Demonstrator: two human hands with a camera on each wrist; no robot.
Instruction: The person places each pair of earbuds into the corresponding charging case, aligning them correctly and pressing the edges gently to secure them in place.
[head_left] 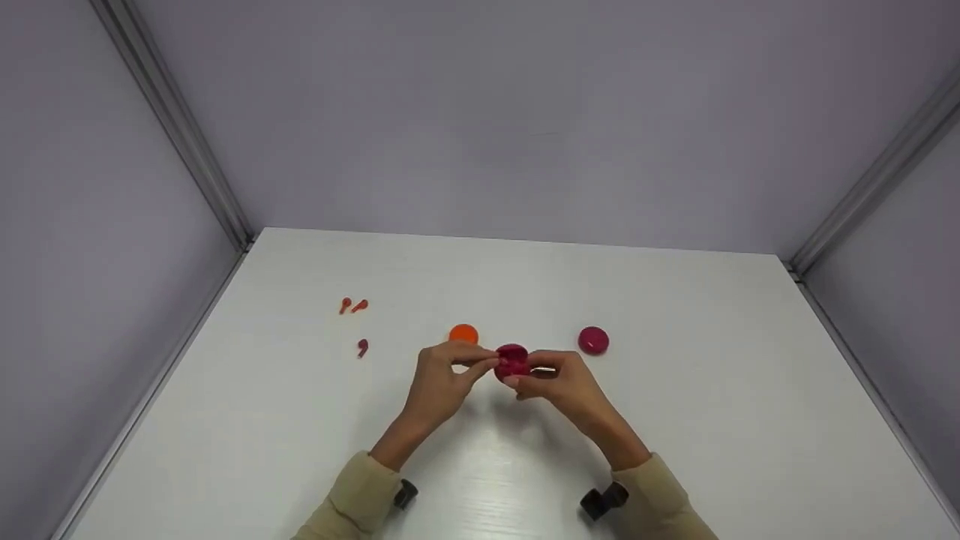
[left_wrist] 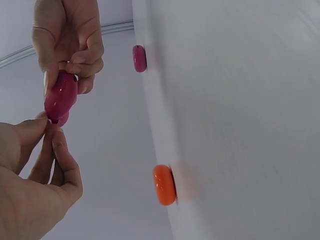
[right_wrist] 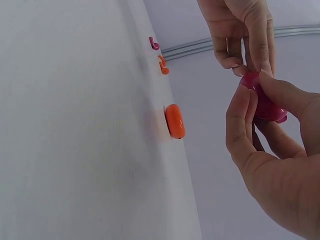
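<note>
Both hands grasp one magenta case point(head_left: 513, 361), lifted just above the table point(head_left: 675, 450) near its middle: the right hand point(head_left: 559, 384) clamps it between thumb and fingers, and the left hand point(head_left: 442, 379) pinches at its left edge, seemingly to work at the case while the other hand steadies it. Also in the head view, an orange case point(head_left: 463, 334) lies just behind the left hand, a second magenta case point(head_left: 593, 340) sits apart to the right, and two orange earbuds point(head_left: 352, 305) and a magenta earbud point(head_left: 362, 347) lie well to the left, out of the hands' way.

From the left wrist, the left hand point(left_wrist: 35, 175) meets the lower end of the held case point(left_wrist: 61, 97) with thumb and forefinger tips, while the right hand point(left_wrist: 70, 40) grips its upper end; the orange case point(left_wrist: 164, 185) and spare magenta case point(left_wrist: 139, 58) rest on the table point(left_wrist: 240, 125).

From the right wrist, the right hand point(right_wrist: 270, 170) wraps the case point(right_wrist: 262, 102) with thumb across its face, the left hand point(right_wrist: 240, 35) nipping its rim; beyond lie the orange case point(right_wrist: 175, 121) and the earbuds point(right_wrist: 163, 65)
</note>
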